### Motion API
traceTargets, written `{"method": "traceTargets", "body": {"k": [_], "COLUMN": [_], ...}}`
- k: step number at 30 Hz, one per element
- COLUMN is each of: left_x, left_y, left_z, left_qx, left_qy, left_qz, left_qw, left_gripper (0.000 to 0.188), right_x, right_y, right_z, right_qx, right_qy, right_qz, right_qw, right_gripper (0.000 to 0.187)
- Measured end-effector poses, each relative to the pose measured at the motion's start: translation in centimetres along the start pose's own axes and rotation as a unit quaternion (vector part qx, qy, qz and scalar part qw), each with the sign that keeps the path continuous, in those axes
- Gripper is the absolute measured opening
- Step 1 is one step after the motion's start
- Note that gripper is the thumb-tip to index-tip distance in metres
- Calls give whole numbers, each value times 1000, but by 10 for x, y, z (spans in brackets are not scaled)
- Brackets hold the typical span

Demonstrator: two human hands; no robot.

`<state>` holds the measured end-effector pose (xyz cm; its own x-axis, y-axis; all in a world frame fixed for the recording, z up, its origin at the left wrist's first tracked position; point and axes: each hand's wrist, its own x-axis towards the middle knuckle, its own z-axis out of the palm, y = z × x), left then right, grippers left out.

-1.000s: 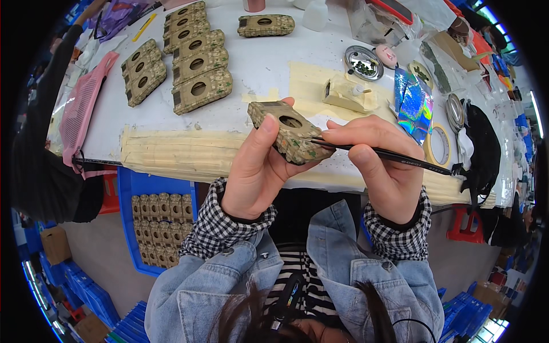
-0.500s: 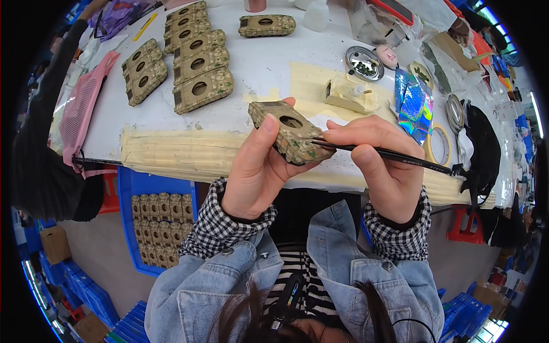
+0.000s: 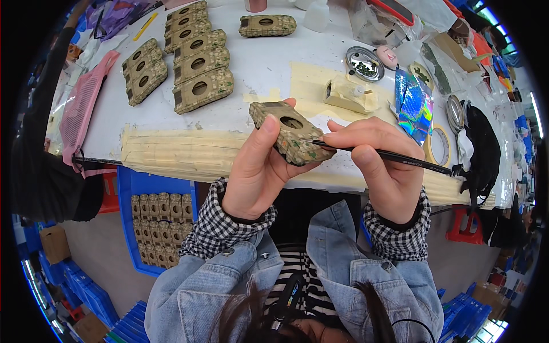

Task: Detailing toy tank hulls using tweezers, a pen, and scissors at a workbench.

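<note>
My left hand [image 3: 255,166] is wrapped around a camouflage-patterned model tank hull [image 3: 290,146], with the thumb on its near side. The hull is tilted, and its round hole faces up. In my right hand [image 3: 384,159] is a pair of black tweezers [image 3: 394,156], pinched between thumb and fingers. Their tips touch or nearly touch the hull's upper surface beside the hole. Whether the tips hold a small part is too fine to make out. Beyond my hands, matching hulls [image 3: 200,88] stand in a row on the white table.
A single hull [image 3: 267,26] lies at the back. To the right are a round metal dish of small dark green bits [image 3: 365,64], a taped block [image 3: 350,95], a tape roll [image 3: 439,144] and shiny foil [image 3: 414,103]. A blue crate [image 3: 127,228] of hulls sits below the table's left edge.
The tweezers have rolled slightly in my right fingers, and their two tips look closer together. The hull and my left hand have hardly moved.
</note>
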<state>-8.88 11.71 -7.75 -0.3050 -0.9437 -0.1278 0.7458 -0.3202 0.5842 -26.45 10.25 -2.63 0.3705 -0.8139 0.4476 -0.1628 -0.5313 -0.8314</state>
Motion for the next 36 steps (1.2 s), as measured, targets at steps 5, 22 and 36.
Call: {"method": "traceTargets", "body": {"k": [5, 22, 36], "left_x": [0, 0, -6], "left_y": [0, 0, 15], "left_z": [0, -4, -11], "left_qx": [1, -20, -24], "left_qy": [1, -16, -82], "left_qz": [-2, -5, 29], "left_qw": [1000, 1000, 996], "left_gripper": [59, 58, 51], "right_x": [0, -4, -22], "right_y": [1, -1, 8], "right_z": [0, -2, 5], "right_qx": [4, 28, 197], "right_qy": [-1, 11, 134], "right_qz": [-4, 18, 52], "right_qw": [1000, 999, 970], "right_gripper": [15, 16, 33]}}
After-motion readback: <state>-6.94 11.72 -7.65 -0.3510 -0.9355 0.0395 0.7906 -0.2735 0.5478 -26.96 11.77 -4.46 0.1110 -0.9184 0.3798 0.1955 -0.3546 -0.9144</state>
